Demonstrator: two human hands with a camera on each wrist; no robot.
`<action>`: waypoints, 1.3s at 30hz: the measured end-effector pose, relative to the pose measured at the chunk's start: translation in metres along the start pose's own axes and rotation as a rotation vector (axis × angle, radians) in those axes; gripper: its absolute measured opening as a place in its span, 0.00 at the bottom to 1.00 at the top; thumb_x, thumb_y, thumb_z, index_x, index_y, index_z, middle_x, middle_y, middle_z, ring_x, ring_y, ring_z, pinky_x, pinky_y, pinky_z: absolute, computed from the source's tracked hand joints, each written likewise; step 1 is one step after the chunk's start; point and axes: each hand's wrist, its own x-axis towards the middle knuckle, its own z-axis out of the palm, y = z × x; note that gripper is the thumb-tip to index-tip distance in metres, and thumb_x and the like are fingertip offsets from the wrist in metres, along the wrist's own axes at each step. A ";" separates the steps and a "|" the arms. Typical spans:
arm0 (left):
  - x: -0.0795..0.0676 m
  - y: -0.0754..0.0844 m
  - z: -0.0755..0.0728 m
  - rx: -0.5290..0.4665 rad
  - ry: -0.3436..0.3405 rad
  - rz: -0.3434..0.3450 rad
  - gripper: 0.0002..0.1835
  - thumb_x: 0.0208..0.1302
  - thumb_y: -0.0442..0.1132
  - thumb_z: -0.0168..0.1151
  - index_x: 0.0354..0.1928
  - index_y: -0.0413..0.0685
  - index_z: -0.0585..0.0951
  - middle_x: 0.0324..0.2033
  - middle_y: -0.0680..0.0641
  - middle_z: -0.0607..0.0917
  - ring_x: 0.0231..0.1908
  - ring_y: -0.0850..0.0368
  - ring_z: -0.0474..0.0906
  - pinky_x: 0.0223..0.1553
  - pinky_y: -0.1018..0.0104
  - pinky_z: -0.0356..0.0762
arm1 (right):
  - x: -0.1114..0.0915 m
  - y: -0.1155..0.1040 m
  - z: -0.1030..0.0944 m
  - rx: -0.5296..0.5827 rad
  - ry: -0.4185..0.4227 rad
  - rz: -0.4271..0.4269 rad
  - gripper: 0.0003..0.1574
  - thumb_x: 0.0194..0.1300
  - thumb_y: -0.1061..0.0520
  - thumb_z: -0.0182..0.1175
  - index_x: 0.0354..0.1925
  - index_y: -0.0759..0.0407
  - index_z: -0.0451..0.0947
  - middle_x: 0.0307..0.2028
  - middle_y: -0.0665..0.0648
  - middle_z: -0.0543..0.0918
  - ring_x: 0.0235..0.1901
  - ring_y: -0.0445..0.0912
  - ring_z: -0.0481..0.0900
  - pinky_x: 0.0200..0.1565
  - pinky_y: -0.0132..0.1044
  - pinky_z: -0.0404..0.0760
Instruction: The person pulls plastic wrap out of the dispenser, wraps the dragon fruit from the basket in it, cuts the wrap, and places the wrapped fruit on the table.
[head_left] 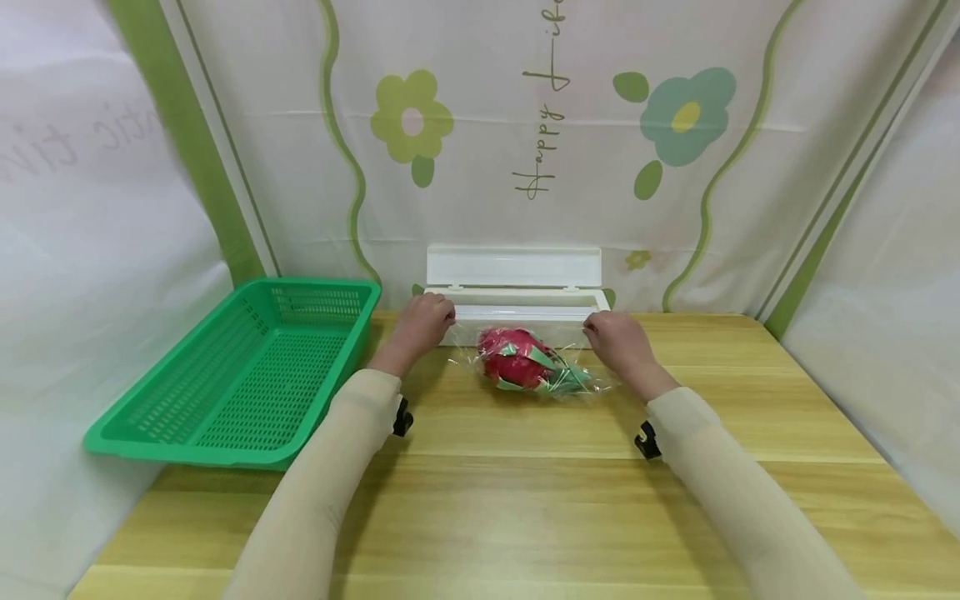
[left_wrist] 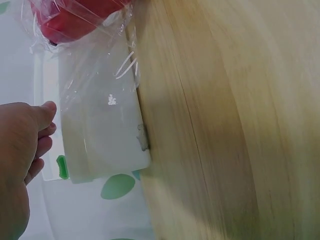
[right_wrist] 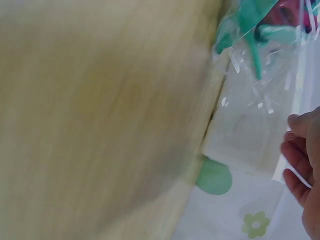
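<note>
A red dragon fruit with green leaf tips lies in clear cling film near the back of the table. Behind it stands a white film dispenser box, its lid raised. My left hand is at the box's left end, thumb and index finger pinching the film's edge. At the right end my right hand pinches the film in the same way. In the left wrist view, the film drapes over the box's front. The transparent film is hard to make out right at the fingertips.
To the left, a green plastic basket with slotted walls stands at the table's side. The wooden table reaches back to a white curtain printed with flowers. More fabric hangs along both sides.
</note>
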 end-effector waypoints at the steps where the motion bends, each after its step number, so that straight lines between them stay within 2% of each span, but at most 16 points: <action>1: 0.000 0.001 -0.001 -0.004 -0.001 0.000 0.05 0.60 0.32 0.69 0.29 0.39 0.82 0.27 0.45 0.82 0.31 0.48 0.78 0.38 0.54 0.77 | -0.001 -0.002 -0.002 0.001 -0.015 0.013 0.02 0.60 0.66 0.64 0.33 0.66 0.83 0.29 0.60 0.84 0.29 0.55 0.82 0.34 0.49 0.81; 7: -0.002 0.004 -0.005 -0.010 -0.034 -0.023 0.05 0.61 0.32 0.67 0.29 0.40 0.81 0.27 0.45 0.82 0.31 0.48 0.78 0.37 0.55 0.77 | -0.005 -0.016 -0.013 0.010 -0.065 0.016 0.03 0.61 0.63 0.65 0.33 0.64 0.82 0.29 0.58 0.85 0.27 0.52 0.82 0.31 0.47 0.81; 17: -0.010 0.009 -0.011 -0.010 -0.096 -0.058 0.07 0.61 0.34 0.68 0.27 0.42 0.81 0.24 0.47 0.82 0.27 0.51 0.78 0.33 0.56 0.77 | -0.019 -0.039 -0.022 0.051 -0.073 -0.106 0.02 0.58 0.65 0.68 0.29 0.62 0.83 0.26 0.56 0.85 0.24 0.49 0.82 0.29 0.44 0.82; 26: -0.016 0.011 -0.011 -0.035 -0.145 -0.084 0.07 0.63 0.34 0.65 0.28 0.43 0.79 0.24 0.48 0.81 0.26 0.53 0.75 0.32 0.59 0.76 | -0.028 -0.050 -0.020 0.083 -0.106 -0.162 0.04 0.55 0.68 0.69 0.30 0.63 0.83 0.26 0.55 0.85 0.25 0.47 0.82 0.30 0.42 0.82; 33: -0.018 0.014 -0.012 -0.038 -0.196 -0.101 0.06 0.65 0.38 0.64 0.31 0.44 0.80 0.28 0.48 0.82 0.31 0.52 0.77 0.36 0.58 0.77 | -0.032 -0.051 -0.018 0.091 -0.133 -0.160 0.04 0.55 0.67 0.69 0.31 0.61 0.84 0.26 0.53 0.85 0.25 0.45 0.81 0.30 0.42 0.81; 39: -0.019 0.014 -0.014 -0.076 -0.179 -0.099 0.07 0.64 0.39 0.65 0.33 0.44 0.80 0.31 0.47 0.83 0.36 0.50 0.79 0.42 0.55 0.77 | -0.034 -0.051 -0.023 0.091 -0.150 -0.163 0.05 0.58 0.60 0.69 0.33 0.60 0.83 0.29 0.53 0.85 0.28 0.46 0.82 0.32 0.43 0.82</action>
